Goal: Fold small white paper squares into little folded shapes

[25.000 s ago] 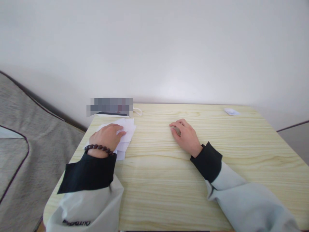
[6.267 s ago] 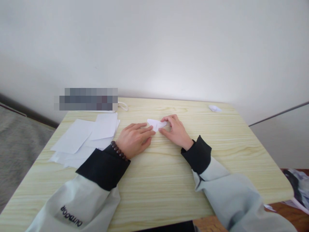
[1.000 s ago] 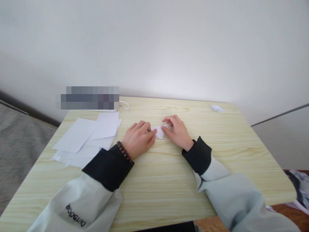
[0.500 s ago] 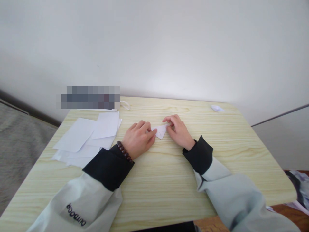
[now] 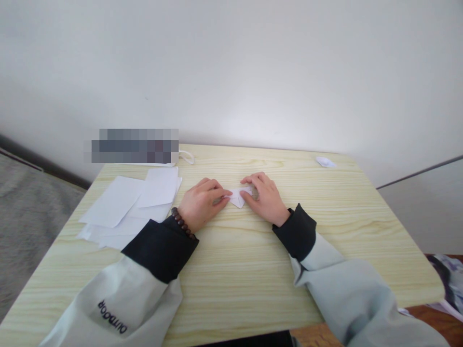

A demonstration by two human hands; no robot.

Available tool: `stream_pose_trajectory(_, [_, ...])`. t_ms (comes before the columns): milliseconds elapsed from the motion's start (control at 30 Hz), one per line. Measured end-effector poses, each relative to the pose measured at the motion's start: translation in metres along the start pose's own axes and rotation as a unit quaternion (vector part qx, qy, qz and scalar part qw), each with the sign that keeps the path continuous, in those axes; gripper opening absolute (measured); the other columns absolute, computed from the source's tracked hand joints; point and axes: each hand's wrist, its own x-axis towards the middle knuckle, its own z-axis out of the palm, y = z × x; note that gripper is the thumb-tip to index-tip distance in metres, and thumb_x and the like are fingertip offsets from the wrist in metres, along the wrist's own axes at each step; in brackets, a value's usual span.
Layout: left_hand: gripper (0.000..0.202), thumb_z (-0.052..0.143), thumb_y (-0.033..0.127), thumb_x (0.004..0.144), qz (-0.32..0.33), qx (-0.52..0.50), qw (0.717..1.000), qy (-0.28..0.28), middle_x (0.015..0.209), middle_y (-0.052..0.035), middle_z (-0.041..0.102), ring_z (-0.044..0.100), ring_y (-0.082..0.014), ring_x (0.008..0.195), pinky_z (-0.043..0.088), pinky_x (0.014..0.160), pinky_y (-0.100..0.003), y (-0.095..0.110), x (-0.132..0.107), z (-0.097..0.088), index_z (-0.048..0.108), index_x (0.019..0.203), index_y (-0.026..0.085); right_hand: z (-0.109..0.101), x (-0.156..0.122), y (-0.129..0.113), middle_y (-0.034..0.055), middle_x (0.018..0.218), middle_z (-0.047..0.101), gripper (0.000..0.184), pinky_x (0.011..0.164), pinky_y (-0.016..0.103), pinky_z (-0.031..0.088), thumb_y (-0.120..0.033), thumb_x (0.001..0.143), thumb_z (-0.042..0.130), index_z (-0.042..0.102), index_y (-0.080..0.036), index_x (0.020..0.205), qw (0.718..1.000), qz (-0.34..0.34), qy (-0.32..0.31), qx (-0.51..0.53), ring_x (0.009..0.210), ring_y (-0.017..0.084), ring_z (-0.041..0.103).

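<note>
A small folded piece of white paper (image 5: 238, 200) lies on the table between my hands, a triangular point facing me. At its left end, my left hand (image 5: 200, 202) has thumb and index finger closed on the paper; a dark bead bracelet circles that wrist. My right hand (image 5: 266, 198) curves around the other end, its thumb pressed on the paper and its index fingertip at the far edge. The fingers partly cover both ends of the paper.
Loose white paper sheets (image 5: 112, 202) overlap on the table's left side. Behind them stands a blurred-out object (image 5: 133, 149) with a white loop (image 5: 187, 156). A small folded white paper piece (image 5: 325, 162) lies at the far right, near the wall (image 5: 253, 72).
My left hand has shifted slightly left, its thumb sliding back toward the paper's end. My right thumb has moved left, further onto the paper. The loose sheets have stayed put.
</note>
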Motion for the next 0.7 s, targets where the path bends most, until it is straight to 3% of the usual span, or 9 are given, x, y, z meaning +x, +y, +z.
stream_pose_trajectory(400, [0.031,0.053,0.030,0.085,0.013,0.102,0.995,0.012,0.073,-0.0026,0.067,0.058,-0.0155,0.074,0.045,0.058,-0.025,0.011,0.002,-0.014,0.067,0.059,0.018,-0.001,0.002,0.002,0.0062,0.104,0.057,0.023,0.088,0.038,0.039,-0.032,0.084,0.057,0.061,-0.022,0.105,1.000,0.017,-0.022,0.001,0.099,0.022,0.054])
stream_pose_trajectory(600, [0.028,0.055,0.033,0.085,-0.009,0.098,0.995,0.011,0.075,-0.0010,0.067,0.058,-0.0153,0.076,0.044,0.056,-0.024,0.005,-0.001,-0.009,0.068,0.063,0.021,-0.001,0.001,0.002,0.0048,0.100,0.056,0.019,0.090,0.036,0.038,-0.033,0.084,0.057,0.064,-0.023,0.099,1.000,0.006,-0.020,0.008,0.097,0.020,0.053])
stream_pose_trajectory(700, [0.020,0.056,0.034,0.085,-0.027,0.085,0.996,0.018,0.084,-0.0018,0.066,0.058,-0.0164,0.081,0.047,0.063,-0.025,0.001,-0.002,-0.006,0.071,0.080,0.022,-0.001,0.000,0.001,0.0047,0.100,0.055,0.020,0.089,0.036,0.037,-0.037,0.083,0.059,0.065,-0.024,0.098,1.000,-0.002,-0.026,0.005,0.098,0.020,0.053])
